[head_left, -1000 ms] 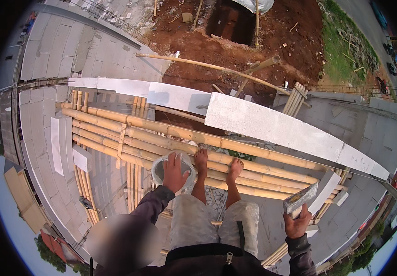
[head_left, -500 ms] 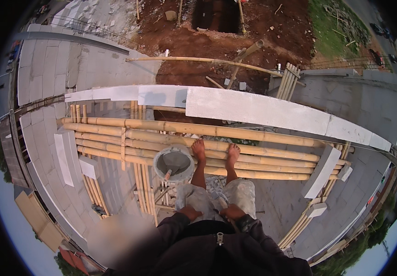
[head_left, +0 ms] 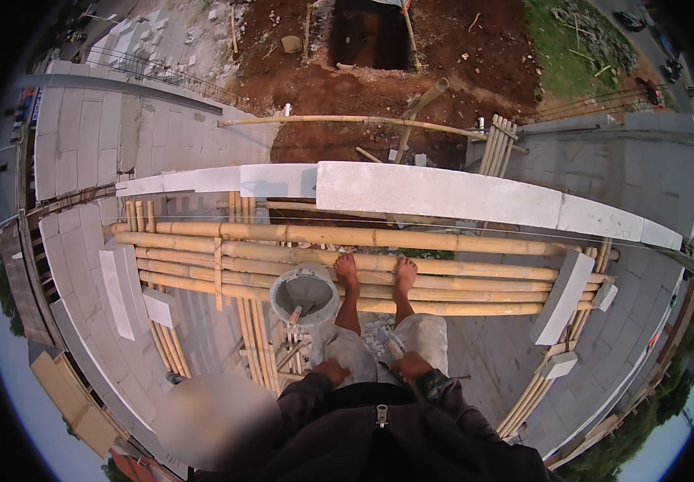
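Observation:
My left hand (head_left: 332, 371) lies against the left thigh of my grey-stained trousers (head_left: 349, 345), its fingers resting on the cloth with nothing visible in them. Beside the right thigh, my right hand (head_left: 413, 366) is closed around a hand tool with a pale handle (head_left: 395, 349); its working end cannot be made out. My bare feet stand on a platform of bamboo poles (head_left: 475, 283). Left of my feet a round grey bucket (head_left: 305, 294) sits on the poles, mortar-coated, with a trowel (head_left: 296, 315) leaning inside.
Ahead runs a course of white lightweight blocks (head_left: 435, 193), with a taut string along it. Loose blocks stand at the platform's left end (head_left: 120, 293) and right end (head_left: 564, 297). Bamboo scaffolding drops below the poles. Beyond lies red soil with a pit (head_left: 369, 36). A blurred patch covers the lower left.
My view has tilted slightly, so the block course and poles sit lower in the picture. My right hand has moved a little upward and right with the tool. The left hand stays on the thigh.

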The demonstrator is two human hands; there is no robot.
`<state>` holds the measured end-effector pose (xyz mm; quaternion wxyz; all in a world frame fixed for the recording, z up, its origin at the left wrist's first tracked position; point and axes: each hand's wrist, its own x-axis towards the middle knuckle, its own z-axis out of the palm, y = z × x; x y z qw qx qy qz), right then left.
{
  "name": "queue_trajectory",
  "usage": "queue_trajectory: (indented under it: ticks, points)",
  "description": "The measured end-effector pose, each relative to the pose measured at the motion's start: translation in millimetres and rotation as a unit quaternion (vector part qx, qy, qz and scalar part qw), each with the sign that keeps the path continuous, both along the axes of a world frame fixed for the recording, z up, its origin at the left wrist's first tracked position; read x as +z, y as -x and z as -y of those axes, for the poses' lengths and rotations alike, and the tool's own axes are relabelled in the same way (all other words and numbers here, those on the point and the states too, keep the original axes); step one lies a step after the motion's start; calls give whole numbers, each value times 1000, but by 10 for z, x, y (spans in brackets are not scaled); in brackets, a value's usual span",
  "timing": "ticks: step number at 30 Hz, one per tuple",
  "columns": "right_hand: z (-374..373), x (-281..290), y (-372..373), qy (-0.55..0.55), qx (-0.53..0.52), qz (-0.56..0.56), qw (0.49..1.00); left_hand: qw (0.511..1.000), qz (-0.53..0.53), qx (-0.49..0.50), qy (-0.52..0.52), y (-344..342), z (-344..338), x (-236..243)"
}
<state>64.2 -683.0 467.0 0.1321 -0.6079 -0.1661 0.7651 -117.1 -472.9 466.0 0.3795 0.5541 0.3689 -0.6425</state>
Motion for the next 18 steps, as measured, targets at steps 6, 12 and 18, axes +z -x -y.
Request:
queue_trajectory:
  ticks: [6, 12, 18]
  points:
    - [10, 42, 9, 51, -45, -1, 998, 999, 29, -18, -1, 155, 58, -156]
    - [83, -9, 75, 47, -163, -31, 985, 999, 31, -19, 1, 152, 34, -146]
    - [185, -153, 189, 17, -62, -4, 998, 999, 27, -28, -11, 131, 49, -124]
